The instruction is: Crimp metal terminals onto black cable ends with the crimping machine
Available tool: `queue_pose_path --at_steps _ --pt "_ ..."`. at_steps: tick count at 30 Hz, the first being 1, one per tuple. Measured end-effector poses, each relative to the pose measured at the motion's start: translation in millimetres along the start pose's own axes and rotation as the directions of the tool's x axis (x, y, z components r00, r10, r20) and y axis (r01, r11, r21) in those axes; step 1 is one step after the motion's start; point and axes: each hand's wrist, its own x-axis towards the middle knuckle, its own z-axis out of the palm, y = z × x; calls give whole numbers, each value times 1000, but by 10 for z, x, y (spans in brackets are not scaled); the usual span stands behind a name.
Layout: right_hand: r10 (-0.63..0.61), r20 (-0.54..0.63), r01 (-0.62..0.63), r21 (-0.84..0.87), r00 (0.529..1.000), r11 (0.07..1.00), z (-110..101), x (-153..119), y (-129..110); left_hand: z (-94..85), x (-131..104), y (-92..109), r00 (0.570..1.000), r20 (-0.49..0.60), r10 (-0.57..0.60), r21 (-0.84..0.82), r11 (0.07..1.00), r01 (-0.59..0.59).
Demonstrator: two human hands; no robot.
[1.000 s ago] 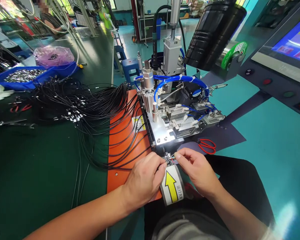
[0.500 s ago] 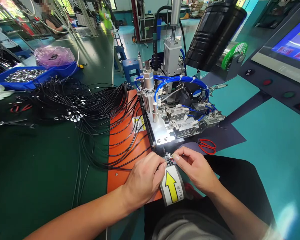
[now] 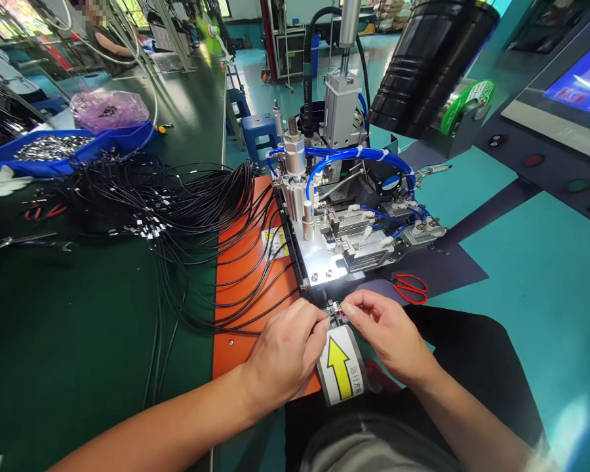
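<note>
At the front of a bench machine (image 3: 319, 252), my two hands meet over a small metal fixture (image 3: 334, 307). My left hand (image 3: 290, 344) is closed, thumb against forefinger, on the end of a thin cable, most of which its fingers hide. Facing it, my right hand (image 3: 391, 331) pinches a thin wire (image 3: 341, 309) between thumb and forefinger. A speck of red shows by the fingertips. Just below them is a curved white plate (image 3: 341, 367) with a yellow arrow. Black cables (image 3: 255, 288) cross an orange plate (image 3: 240, 357) beside my left hand.
Red-handled scissors (image 3: 410, 288) lie right of the machine. On the green table are a cable bundle (image 3: 152, 190), a wrench (image 3: 34, 241) and a blue tray (image 3: 39, 164) of small metal parts. A black cylinder (image 3: 423, 72) and a control panel (image 3: 545, 157) stand right. Another person (image 3: 108, 39) is far left.
The view has shifted slightly, so everything sits a little further right. Both hands keep their pinch at the fixture with hardly any movement.
</note>
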Motion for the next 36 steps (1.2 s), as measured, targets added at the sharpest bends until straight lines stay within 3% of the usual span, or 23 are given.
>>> queue_pose_path --at_steps 10,22,27,33,36 --pt "2 -32 -4 -54 999 999 -19 18 -3 -7 1 -2 1000 -8 -4 -32 999 4" --pt "-14 81 10 40 997 999 -8 44 -46 -12 -3 2 1000 -5 -16 -47 999 16" --pt "-11 -3 11 44 1000 999 82 14 -49 -11 -1 -4 1000 1 -28 -47 998 28" --pt "-161 -186 140 -123 969 983 243 -1 32 8 0 -23 1000 10 21 -35 999 -21" --pt "-190 -176 167 -137 966 976 202 -20 20 10 -9 -24 1000 3 29 -37 999 -29"
